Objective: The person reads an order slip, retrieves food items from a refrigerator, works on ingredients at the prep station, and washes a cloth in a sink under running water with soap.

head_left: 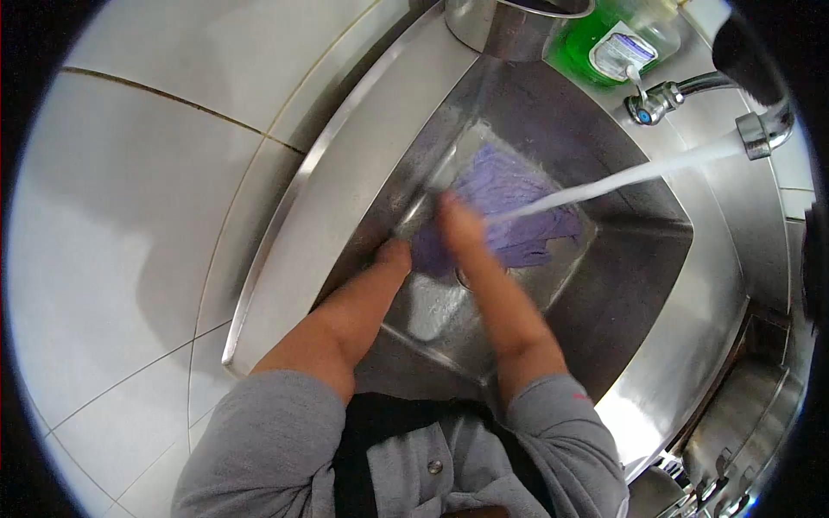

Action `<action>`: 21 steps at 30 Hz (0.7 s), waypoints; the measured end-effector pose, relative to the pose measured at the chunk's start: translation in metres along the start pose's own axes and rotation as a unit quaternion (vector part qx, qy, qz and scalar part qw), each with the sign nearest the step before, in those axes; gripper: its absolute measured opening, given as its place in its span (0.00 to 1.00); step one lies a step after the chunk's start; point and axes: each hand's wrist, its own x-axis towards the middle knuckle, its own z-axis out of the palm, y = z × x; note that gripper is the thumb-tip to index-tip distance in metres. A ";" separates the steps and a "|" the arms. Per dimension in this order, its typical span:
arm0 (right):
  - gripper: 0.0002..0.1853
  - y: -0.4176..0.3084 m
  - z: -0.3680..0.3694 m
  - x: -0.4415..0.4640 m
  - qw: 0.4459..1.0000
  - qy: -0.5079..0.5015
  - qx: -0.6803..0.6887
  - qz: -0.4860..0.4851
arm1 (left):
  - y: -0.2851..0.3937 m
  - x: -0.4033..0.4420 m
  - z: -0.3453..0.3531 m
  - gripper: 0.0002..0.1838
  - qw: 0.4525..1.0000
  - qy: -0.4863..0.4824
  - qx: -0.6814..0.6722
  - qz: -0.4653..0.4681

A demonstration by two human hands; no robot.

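A wet purple cloth point(518, 194) lies spread and wrinkled on the bottom of a steel sink point(622, 293). My left hand point(396, 254) is closed on its near left edge, low in the basin, with most fingers hidden. My right hand point(461, 226), smeared by motion, looks closed on the cloth just right of the left one; its fingertips do not show clearly. Between the two hands the fabric is bunched. Water point(596, 186) streams from the tap spout point(756, 136) onto the cloth beside my right hand. Part of the drain point(464, 278) shows under the right wrist.
A steel pot point(509, 30) stands on the sink's far rim. Beside it is a bottle of green liquid point(609, 47). A small valve with a blue mark point(648, 108) sits right of the bottle. White tiled wall point(129, 190) borders the left; metal cookware point(734, 432) is at lower right.
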 end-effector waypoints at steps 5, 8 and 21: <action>0.12 0.035 0.027 0.000 0.985 0.071 0.110 -0.112 | 0.000 -0.007 -0.010 0.11 0.998 -0.020 -0.051 -0.037; 0.14 0.094 -0.039 0.066 0.983 0.004 0.091 0.156 | 0.003 0.020 -0.010 0.16 0.997 -0.070 -0.024 -0.029; 0.19 0.159 -0.050 -0.062 0.879 0.077 0.074 0.465 | 0.076 0.111 -0.059 0.11 0.938 0.171 -0.180 0.243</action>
